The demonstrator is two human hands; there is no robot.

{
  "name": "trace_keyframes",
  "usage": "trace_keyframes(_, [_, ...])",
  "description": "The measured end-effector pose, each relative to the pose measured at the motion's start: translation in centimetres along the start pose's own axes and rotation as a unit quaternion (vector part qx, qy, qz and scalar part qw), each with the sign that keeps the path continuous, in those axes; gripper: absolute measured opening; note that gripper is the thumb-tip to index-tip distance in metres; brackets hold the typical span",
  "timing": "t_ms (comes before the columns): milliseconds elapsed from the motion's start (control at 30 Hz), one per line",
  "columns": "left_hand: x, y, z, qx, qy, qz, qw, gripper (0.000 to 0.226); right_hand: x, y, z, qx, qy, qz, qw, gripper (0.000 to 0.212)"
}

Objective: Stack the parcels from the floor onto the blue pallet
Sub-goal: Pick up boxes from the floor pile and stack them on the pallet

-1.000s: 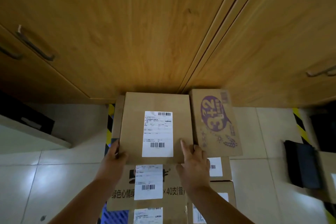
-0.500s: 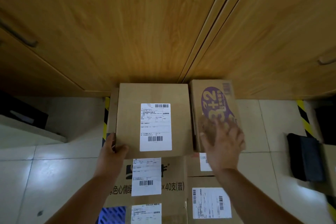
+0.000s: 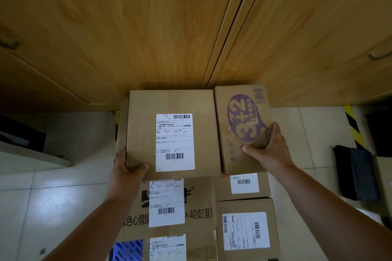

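1. At the near-left corner of the labelled parcel (image 3: 172, 133), the left hand (image 3: 125, 172) grips with the thumb curled onto the top face and the fingers down the left side. This parcel sits on top of the stack.
2. On the purple-printed parcel (image 3: 244, 127), just beside it, the right hand (image 3: 269, 148) holds the near-right corner, thumb lying across the top and fingers wrapped round the right edge.
3. Handling, as judged: both are plain corrugated cartons, stiff at corners and edges, softer mid-panel. Their weight cannot be read. The glossy shipping label is the slickest surface, so take hold on bare cardboard at opposite corners.
4. Support: both upper parcels rest on lower parcels (image 3: 244, 229); a patch of the blue pallet (image 3: 128, 250) shows at the bottom edge.
5. Edges: the two upper parcels meet along one seam, and their far ends appear to reach the wooden cabinet doors (image 3: 148, 27), so no room appears to remain for pushing further back.
6. Open room: tiled floor (image 3: 53, 197) lies clear on the left. On the right, a dark object (image 3: 356, 174) on the floor narrows the space.
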State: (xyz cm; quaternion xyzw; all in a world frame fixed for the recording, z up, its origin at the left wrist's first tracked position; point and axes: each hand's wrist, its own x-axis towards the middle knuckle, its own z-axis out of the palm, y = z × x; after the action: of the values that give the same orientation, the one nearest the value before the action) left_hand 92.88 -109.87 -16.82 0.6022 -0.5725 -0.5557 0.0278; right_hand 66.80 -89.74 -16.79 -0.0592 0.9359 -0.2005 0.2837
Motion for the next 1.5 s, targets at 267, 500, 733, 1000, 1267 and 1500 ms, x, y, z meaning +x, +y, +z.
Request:
trace_keyframes(267, [0.4, 0.0, -0.2, 0.004, 0.013, 0.007, 1.0, 0.058, -1.1, 0.0, 0.2, -0.028, -0.001, -0.019, 0.999, 0.123])
trace_keyframes(500, [0.2, -0.3, 0.3, 0.029, 0.028, 0.004, 0.999, 0.058, -1.7, -0.5, 0.2, -0.047, -0.013, -0.027, 0.998, 0.12])
trace_keyframes(733, [0.3, -0.2, 0.4, 0.037, 0.029, -0.013, 0.999, 0.059, -1.9, -0.5, 0.6, -0.087, -0.005, -0.025, 0.996, 0.119])
trace_keyframes(1000, [0.1, 1.1, -0.7, 0.182, 0.035, -0.029, 0.982, 0.063, -3.6, -1.6, 0.4, -0.267, 0.059, -0.088, 0.958, 0.097])
trace_keyframes(1267, [-5.2, 7.6, -5.2, 0.252, 0.017, 0.025, 0.967, 0.062, -9.8, -3.8, -5.2, -0.301, 0.003, -0.185, 0.936, 0.069])
trace_keyframes(1500, [-14.1, 17.2, -8.9, 0.271, -0.027, 0.098, 0.957, 0.06, -18.2, -7.7, -16.1, -0.322, -0.016, -0.225, 0.919, 0.072])
